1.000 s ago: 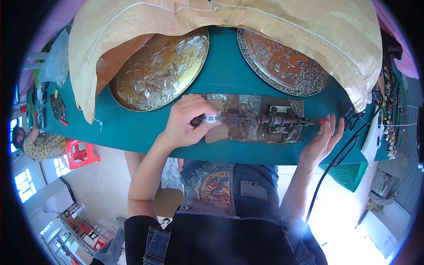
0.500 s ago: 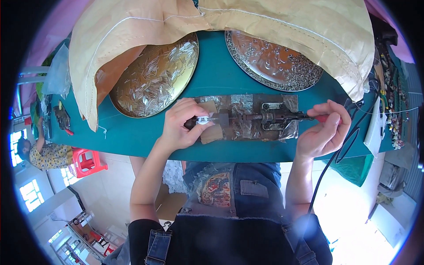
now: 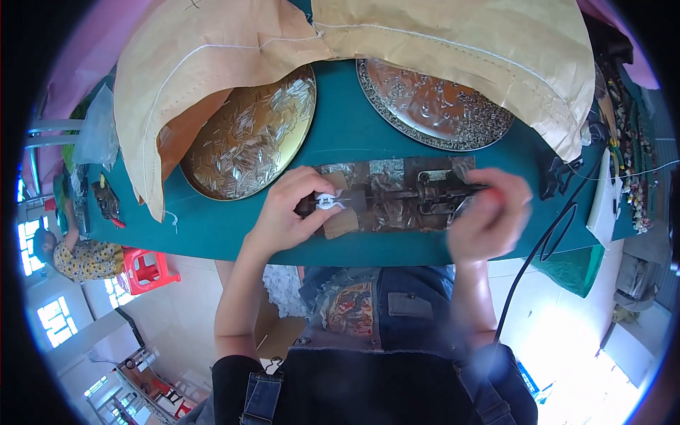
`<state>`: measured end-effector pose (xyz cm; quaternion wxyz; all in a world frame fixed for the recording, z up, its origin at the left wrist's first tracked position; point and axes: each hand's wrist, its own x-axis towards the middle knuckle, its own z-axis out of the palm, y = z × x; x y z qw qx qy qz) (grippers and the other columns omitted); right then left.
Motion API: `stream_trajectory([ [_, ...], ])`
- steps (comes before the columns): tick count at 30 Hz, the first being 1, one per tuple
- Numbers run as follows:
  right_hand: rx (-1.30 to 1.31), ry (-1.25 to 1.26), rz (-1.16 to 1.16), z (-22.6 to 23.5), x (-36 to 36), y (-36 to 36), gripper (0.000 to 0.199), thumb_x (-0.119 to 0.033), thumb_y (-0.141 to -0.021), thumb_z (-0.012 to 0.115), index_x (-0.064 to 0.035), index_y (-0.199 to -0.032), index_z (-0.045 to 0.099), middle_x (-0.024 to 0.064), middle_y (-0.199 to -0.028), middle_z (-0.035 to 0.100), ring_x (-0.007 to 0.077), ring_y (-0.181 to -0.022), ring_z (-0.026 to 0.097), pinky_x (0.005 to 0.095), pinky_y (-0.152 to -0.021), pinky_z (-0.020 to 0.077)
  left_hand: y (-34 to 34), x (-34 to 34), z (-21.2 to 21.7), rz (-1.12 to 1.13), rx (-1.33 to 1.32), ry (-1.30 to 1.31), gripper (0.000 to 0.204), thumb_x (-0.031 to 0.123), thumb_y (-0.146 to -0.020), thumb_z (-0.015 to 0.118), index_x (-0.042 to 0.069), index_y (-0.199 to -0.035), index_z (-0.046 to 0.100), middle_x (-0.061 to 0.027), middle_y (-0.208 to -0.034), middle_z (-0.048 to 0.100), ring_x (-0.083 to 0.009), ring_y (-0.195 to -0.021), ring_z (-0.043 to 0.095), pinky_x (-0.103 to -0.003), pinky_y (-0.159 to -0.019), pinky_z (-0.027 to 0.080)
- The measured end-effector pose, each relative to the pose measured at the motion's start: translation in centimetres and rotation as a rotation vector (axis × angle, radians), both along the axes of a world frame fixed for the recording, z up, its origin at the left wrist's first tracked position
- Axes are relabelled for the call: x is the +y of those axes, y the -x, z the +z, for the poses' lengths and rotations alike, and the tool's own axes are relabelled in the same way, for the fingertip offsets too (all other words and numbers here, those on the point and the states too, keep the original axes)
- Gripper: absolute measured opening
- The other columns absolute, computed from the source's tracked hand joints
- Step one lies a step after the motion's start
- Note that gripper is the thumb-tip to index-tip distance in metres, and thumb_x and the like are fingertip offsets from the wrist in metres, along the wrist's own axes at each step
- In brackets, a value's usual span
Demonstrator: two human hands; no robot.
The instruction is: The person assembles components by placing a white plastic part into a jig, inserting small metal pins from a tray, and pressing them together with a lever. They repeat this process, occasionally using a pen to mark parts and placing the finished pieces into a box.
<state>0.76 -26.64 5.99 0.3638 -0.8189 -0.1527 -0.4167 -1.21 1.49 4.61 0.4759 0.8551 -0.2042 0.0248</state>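
My left hand point(image 3: 285, 214) pinches a small white plastic part point(image 3: 326, 201) between thumb and fingers at the left end of a tape-patched metal fixture point(image 3: 386, 171). Thin rods run along the fixture's middle toward a lever clamp point(image 3: 433, 191) bolted on its right half. At that clamp's right end my right hand point(image 3: 489, 230), smeared by motion, is closed around a red handle point(image 3: 492, 196). Brown cardboard pieces point(image 3: 341, 222) lie by the white part. My left fingers partly cover the dark block behind it.
Beyond the fixture, a round tray point(image 3: 301, 145) holds many thin metal pins, and another tray point(image 3: 453, 145) holds small metal pieces. Paper sacks point(image 3: 453, 35) overhang both. A black cable point(image 3: 528, 262) hangs at the right. Far left, a person point(image 3: 81, 258) is near a red stool point(image 3: 150, 270).
My right hand has moved left with the red handle, toward the clamp. My left hand stays at the white part. The whole view has shifted slightly.
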Motion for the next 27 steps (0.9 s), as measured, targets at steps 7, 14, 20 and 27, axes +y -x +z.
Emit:
stream_trajectory([
  [7, 0.248, -0.619, -0.268, -3.2, -5.6, -2.1, 0.021, -0.015, -0.109, 0.043, -0.0020, -0.109, 0.059, 0.0095, -0.097, 0.063, 0.0151, -0.083, 0.061, 0.0265, -0.073, 0.0485, -0.4, 0.5, 2.7, -0.078, -0.100, -0.208, 0.030, 0.016, -0.072, 0.086, 0.004, -0.091, 0.067, -0.0091, -0.089, 0.068, -0.0287, -0.086, 0.064, -0.037, -0.079, 0.050],
  [14, 0.412, -0.169, -0.309, -4.3, -5.8, -0.2, 0.018, -0.009, -0.098, 0.059, -0.0075, -0.113, 0.070, 0.0117, -0.128, 0.055, 0.0250, -0.115, 0.056, 0.0330, -0.092, 0.0449, -0.5, 0.4, 1.5, -0.077, -0.235, -0.235, 0.028, 0.014, -0.071, 0.086, 0.004, -0.090, 0.068, -0.0093, -0.088, 0.069, -0.0288, -0.089, 0.066, -0.038, -0.078, 0.051],
  [20, 0.249, -0.047, -0.240, -3.6, -4.6, 0.4, 0.018, -0.004, -0.093, 0.065, -0.0069, -0.110, 0.071, 0.0125, -0.125, 0.054, 0.0250, -0.113, 0.056, 0.0326, -0.090, 0.0461, 3.5, 0.7, 7.0, 0.090, -0.459, -0.219, 0.034, 0.019, -0.062, 0.089, 0.003, -0.084, 0.068, -0.0097, -0.085, 0.067, -0.0297, -0.085, 0.068, -0.041, -0.073, 0.052],
  [27, 0.325, 0.135, -0.046, -0.6, -4.2, -3.3, 0.018, -0.003, -0.089, 0.066, -0.0072, -0.106, 0.070, 0.0123, -0.113, 0.058, 0.0295, -0.108, 0.058, 0.0390, -0.090, 0.0475, 17.2, 9.8, 8.3, 0.603, 0.588, -0.978, 0.034, 0.021, -0.067, 0.085, 0.003, -0.092, 0.070, -0.0128, -0.083, 0.069, -0.0334, -0.086, 0.066, -0.043, -0.075, 0.050],
])
